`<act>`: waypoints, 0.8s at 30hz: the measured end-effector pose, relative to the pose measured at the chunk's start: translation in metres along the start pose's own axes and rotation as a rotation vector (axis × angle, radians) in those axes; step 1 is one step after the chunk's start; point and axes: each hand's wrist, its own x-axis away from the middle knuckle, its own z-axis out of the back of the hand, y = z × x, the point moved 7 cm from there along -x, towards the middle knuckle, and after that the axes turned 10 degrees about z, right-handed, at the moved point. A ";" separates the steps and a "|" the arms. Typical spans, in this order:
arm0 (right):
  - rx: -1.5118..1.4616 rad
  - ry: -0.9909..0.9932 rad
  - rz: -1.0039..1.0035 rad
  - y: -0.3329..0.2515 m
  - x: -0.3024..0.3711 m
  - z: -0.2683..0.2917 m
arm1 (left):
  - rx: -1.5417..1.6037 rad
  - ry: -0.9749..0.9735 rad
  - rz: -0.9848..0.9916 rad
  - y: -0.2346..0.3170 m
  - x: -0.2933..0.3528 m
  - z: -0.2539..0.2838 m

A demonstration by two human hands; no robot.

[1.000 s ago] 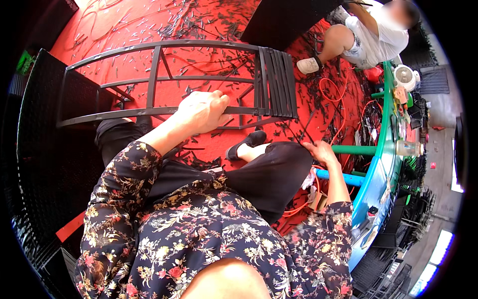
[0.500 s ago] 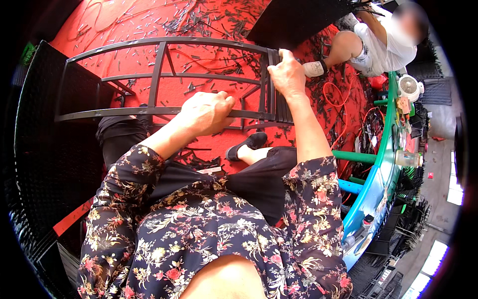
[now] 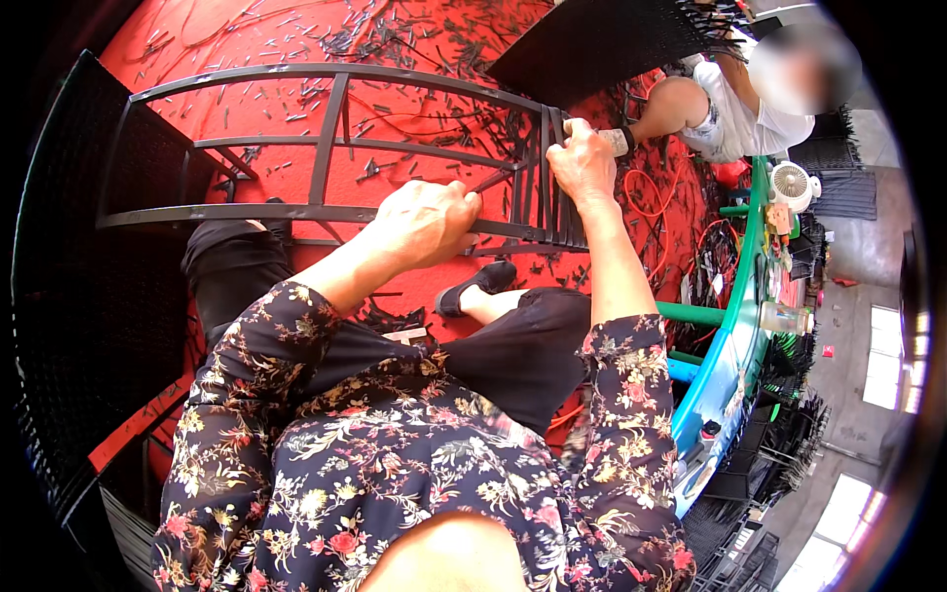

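A long black frame [image 3: 329, 148] of thin bars lies across my lap area, tilted a little toward me. My left hand [image 3: 429, 222] is closed around its near rail, fingers curled over the bar. At the frame's right end, several dark strips or slats [image 3: 546, 187] run side by side between the rails. My right hand [image 3: 584, 166] is closed on that end near the far corner; its fingertips are partly hidden. The left end of the frame meets a black woven panel [image 3: 84, 296] that rises along my left side.
Short dark offcuts [image 3: 370, 168] litter the red floor covering [image 3: 271, 109]. Across from me at the right sits another person [image 3: 730, 109] beside a large black panel [image 3: 602, 49]. A blue and green curved table edge [image 3: 725, 375] stands right of me, with a small white fan [image 3: 792, 185] and a jar [image 3: 784, 318].
The frame's right end and both hands have shifted slightly right and toward me. The slats at that end look more spread apart. Both grips stay closed.
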 end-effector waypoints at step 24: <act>-0.775 0.172 -0.180 0.055 0.187 0.024 | -0.032 0.081 -0.037 -0.012 0.000 -0.003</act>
